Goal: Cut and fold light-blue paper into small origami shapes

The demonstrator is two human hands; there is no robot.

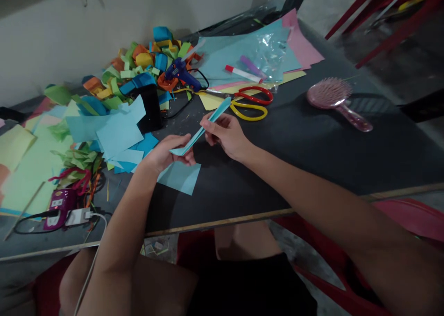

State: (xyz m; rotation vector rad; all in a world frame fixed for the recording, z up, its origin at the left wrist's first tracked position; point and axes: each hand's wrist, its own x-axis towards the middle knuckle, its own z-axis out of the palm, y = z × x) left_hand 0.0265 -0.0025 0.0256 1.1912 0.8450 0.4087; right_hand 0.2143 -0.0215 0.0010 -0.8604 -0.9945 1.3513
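Observation:
A light blue paper (pixel 198 133), folded into a narrow strip, is held slantwise above the dark table. My left hand (pixel 169 150) grips its lower end, thumb on top and fingers underneath. Near its upper half, my right hand (pixel 224 133) pinches the edge between thumb and fingers. Below my left hand lies a light blue paper square (pixel 182 177), partly hidden by that hand. Just beyond the strip's upper tip are scissors (pixel 251 104) with one red and one yellow handle loop.
A glue gun (pixel 182 74) rests by a heap of coloured paper loops (pixel 138 61). Paper sheets (pixel 222 52) and a marker (pixel 243 74) lie at the back, a pink hairbrush (pixel 331 96) at right. A purple power strip (pixel 59 207) with cables sits at left.

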